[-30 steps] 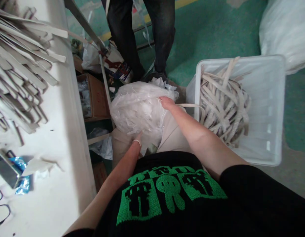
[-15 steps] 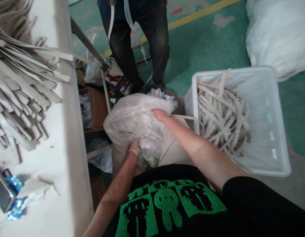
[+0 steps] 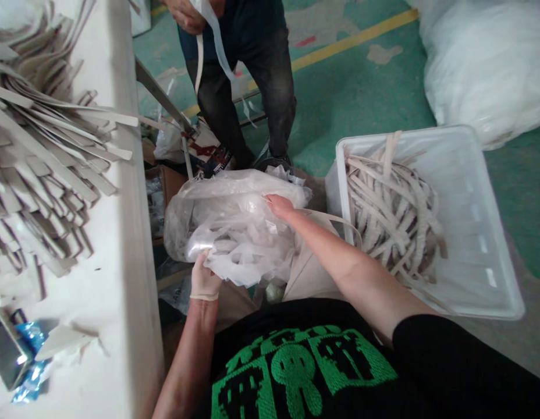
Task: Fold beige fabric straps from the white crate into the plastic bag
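Observation:
A clear plastic bag (image 3: 178, 224) lies across my lap, its mouth spread wide. Crumpled white translucent plastic strips (image 3: 248, 247) fill it. My left hand (image 3: 206, 279), in what looks like a thin pale glove, is closed on the bag's near left edge. On the far right side, my right hand (image 3: 279, 207) pinches the bag's film with closed fingers. A beige flat strap (image 3: 329, 216) runs from beside my right wrist to the bin on the right; whether my right hand touches it is hidden.
The white plastic bin (image 3: 475, 233) holds a heap of beige straps (image 3: 392, 203). More straps (image 3: 47, 157) lie piled on the white table (image 3: 125, 279) at left. A co-worker's hand (image 3: 187, 16) holds strips ahead of me. A large white sack (image 3: 492, 70) stands far right.
My left hand has moved left and up, pulling the bag's edge outward, so the strips inside now show. My right hand stays on the bag. The co-worker's hand has come into view.

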Action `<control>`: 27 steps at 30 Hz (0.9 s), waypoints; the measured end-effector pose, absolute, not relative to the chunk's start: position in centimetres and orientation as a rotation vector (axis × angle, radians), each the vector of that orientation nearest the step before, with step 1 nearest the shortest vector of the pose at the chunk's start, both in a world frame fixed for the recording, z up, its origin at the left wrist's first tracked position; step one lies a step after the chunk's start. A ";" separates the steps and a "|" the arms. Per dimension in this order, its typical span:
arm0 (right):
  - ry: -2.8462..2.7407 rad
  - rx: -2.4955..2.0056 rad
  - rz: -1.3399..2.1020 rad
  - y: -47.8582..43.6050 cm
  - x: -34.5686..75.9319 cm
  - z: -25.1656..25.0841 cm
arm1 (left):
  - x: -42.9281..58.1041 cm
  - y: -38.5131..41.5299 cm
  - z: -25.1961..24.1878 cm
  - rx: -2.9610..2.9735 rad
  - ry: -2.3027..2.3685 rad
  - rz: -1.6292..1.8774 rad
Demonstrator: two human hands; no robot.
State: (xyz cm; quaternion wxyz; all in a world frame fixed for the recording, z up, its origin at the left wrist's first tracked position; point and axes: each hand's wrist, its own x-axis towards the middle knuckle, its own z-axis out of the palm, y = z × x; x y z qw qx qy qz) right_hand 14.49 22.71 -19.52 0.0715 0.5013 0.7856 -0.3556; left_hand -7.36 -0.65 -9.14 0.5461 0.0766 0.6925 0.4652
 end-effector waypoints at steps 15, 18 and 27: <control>2.494 1.508 -1.077 19.7 17.9 -13.2 | -6.1 -0.2 -5.1 0.009 1.575 1.188; 2.495 1.630 -1.050 18.5 21.8 -11.8 | -5.7 -2.1 -4.6 -0.029 1.590 1.110; 2.216 2.010 -1.584 10.6 31.1 -11.7 | -5.5 -5.6 -4.9 0.314 1.939 1.051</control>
